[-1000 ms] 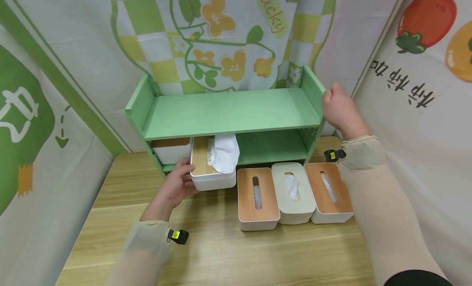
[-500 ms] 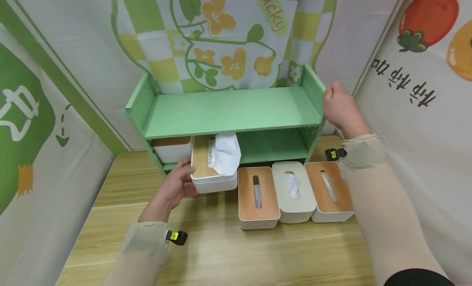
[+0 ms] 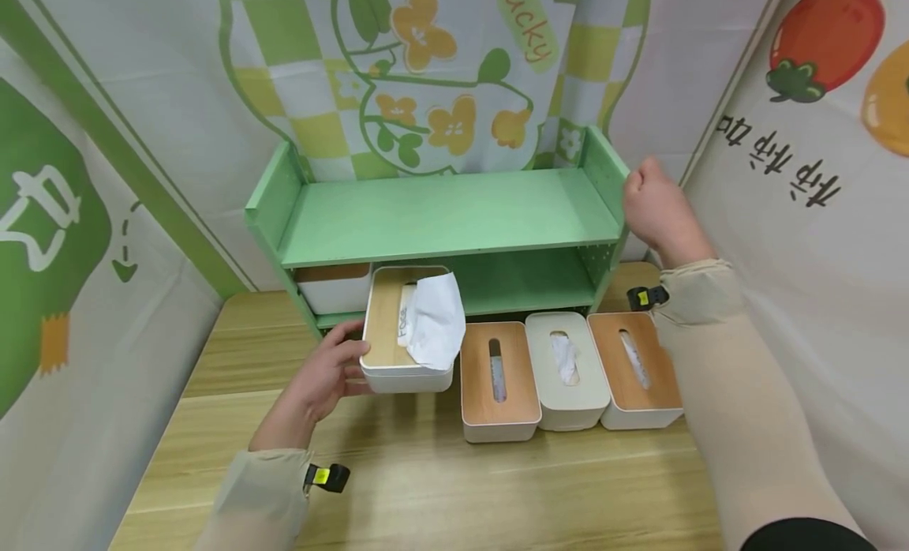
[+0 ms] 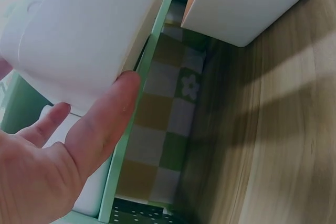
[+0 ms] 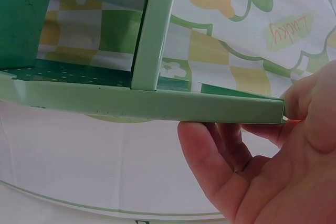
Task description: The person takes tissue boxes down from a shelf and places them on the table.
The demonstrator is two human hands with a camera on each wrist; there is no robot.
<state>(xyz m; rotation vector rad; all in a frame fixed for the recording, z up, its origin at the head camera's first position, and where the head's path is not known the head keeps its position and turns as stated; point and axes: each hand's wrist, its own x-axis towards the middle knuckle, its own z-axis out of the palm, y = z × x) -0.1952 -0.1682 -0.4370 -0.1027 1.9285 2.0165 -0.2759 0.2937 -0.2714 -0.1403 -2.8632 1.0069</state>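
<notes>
My left hand (image 3: 319, 385) grips the left side of a white tissue box (image 3: 383, 326) with a pale wood lid. A white tissue pokes out of its slot. The box stands out past the front of the lower level of a green shelf (image 3: 440, 215). The left wrist view shows the thumb (image 4: 105, 121) and fingertips against the box's white wall (image 4: 79, 30). My right hand (image 3: 660, 211) holds the top of the shelf's right side panel (image 5: 210, 107), thumb on one face and curled fingers on the other. The underside of the held box is hidden in the head view.
Another white box (image 3: 334, 289) with a brown lid sits at the lower level's left end. On the wooden table (image 3: 454, 488) stand a wood-lidded tissue box (image 3: 479, 377), a cream tissue box (image 3: 561, 330) and another wood-lidded one (image 3: 611, 354), side by side. Printed cloth walls surround the table.
My left hand has drawn the tissue box outward from the shelf, toward me, and its whole lid now shows. The right hand has stayed on the side panel.
</notes>
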